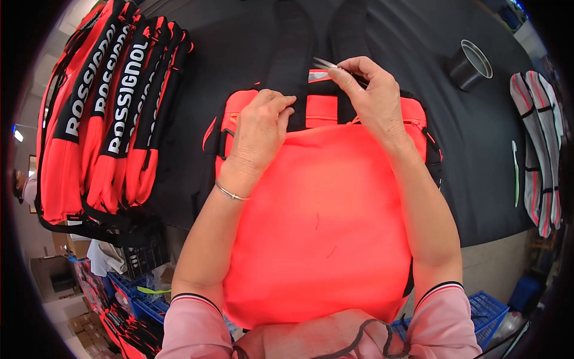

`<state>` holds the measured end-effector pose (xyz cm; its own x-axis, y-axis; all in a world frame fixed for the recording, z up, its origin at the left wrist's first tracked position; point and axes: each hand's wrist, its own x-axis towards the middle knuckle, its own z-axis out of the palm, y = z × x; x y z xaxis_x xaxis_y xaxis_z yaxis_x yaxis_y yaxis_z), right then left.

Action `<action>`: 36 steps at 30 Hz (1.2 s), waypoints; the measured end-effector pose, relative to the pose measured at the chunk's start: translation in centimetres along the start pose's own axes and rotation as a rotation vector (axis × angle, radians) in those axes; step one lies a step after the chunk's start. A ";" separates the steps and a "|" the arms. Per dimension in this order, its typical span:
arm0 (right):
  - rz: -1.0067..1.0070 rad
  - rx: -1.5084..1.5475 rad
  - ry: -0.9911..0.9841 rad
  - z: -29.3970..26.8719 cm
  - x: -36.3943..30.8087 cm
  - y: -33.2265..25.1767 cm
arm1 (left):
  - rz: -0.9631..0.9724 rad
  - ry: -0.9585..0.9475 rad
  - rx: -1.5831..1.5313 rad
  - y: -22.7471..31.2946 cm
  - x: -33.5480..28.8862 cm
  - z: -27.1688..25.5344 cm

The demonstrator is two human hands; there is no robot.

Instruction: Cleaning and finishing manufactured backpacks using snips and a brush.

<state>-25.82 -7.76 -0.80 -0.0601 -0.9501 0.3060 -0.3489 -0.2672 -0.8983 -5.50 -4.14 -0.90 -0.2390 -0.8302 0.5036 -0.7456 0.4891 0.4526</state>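
Where the left hand (260, 122) perhaps pinches the far strap (293, 57), the soft-looking bag (323, 197) seems best held; the right hand (379, 99) pinches snips (324, 62).

I wear this camera on my head, the left one of two; from there it looks downward and forward over the table (481, 179), with the lower edge toward my body; my sleeves (194, 326) are close to it, my left hand (260, 125) and right hand (379, 102) are farther, above the middle; the wide lens bends straight edges
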 end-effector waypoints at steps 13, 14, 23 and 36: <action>-0.473 -0.687 -0.163 0.8 -1.8 1.1 | 0.134 -0.013 0.207 -0.4 -0.2 1.9; -0.500 -0.681 -0.157 0.8 -1.8 1.2 | 0.177 -0.008 0.242 -0.4 0.0 2.0; -0.563 -0.695 -0.146 1.2 -1.8 1.6 | 0.193 0.037 0.292 -1.0 -0.1 2.9; -0.578 -0.690 -0.094 1.9 -1.9 2.0 | 0.214 0.043 0.276 -1.1 0.0 2.9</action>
<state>-24.59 -6.76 -3.81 0.3651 -0.7150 0.5962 -0.7858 -0.5801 -0.2146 -6.47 -5.46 -3.55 -0.3860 -0.7020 0.5985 -0.8231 0.5551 0.1201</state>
